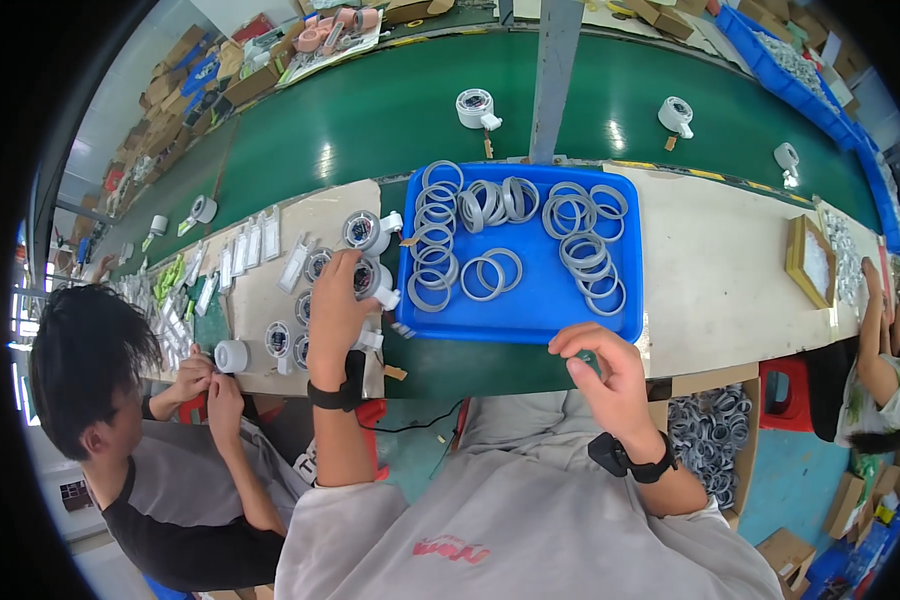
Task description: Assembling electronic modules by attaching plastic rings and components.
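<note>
My left hand [338,318] reaches over a cluster of white round housings at the tray's left side. Its fingers and thumb close around the edge of one white round housing [367,278], which has a dark round centre and a short side arm. Another such housing [362,230] sits just beyond it. My right hand [606,372] hangs over the near right edge of the blue tray [530,322], fingers loosely bent and thumb apart, with nothing in it. Several grey rings [483,279] lie in the tray, some overlapping in rows.
A green conveyor belt [390,120] carries spaced housings beyond a metal post [555,90]. At left a co-worker's hands [210,385] hold a white part. A cardboard box [745,440] of grey rings stands at lower right. A yellow-edged box [808,262] rests on the right-hand bench.
</note>
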The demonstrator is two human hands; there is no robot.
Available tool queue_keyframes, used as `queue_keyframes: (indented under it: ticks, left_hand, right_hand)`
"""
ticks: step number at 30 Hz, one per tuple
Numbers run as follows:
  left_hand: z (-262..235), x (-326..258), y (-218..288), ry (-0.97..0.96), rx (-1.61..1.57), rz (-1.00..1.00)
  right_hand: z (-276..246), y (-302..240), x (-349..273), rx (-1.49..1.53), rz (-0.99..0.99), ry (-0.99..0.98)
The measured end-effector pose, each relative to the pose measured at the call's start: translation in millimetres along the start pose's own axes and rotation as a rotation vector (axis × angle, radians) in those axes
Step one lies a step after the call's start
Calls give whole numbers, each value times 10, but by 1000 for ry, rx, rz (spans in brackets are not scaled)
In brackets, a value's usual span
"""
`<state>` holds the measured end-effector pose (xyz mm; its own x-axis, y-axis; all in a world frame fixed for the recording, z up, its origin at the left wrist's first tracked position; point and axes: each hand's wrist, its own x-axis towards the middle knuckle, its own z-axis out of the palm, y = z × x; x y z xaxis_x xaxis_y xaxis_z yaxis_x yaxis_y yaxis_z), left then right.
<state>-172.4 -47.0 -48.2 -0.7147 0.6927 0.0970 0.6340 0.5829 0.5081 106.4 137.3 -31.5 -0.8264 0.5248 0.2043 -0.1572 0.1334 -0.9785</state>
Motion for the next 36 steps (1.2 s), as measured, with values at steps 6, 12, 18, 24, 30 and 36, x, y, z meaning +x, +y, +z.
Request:
queue_keyframes:
  ticks: [6,12,18,24,30,36]
  left_hand:
    - [-21,-46,91,178,522,299]
    - [239,-411,512,36,283,317]
    - [738,-898,953,-256,101,499]
    - [959,-1017,890,-160,-65,558]
    - [937,-950,834,17,37,429]
    - [842,-940,945,-15,-1,437]
  right_hand:
    - [-128,86,172,-532,-104,108]
    - [-632,506,173,-1202,57,366]
    - [-1021,585,36,-963,280,266]
    - [-1236,455,-49,-801,473,291]
    - [-1222,676,-69,-805,346,336]
    - [-1245,592,-14,-963,291,358]
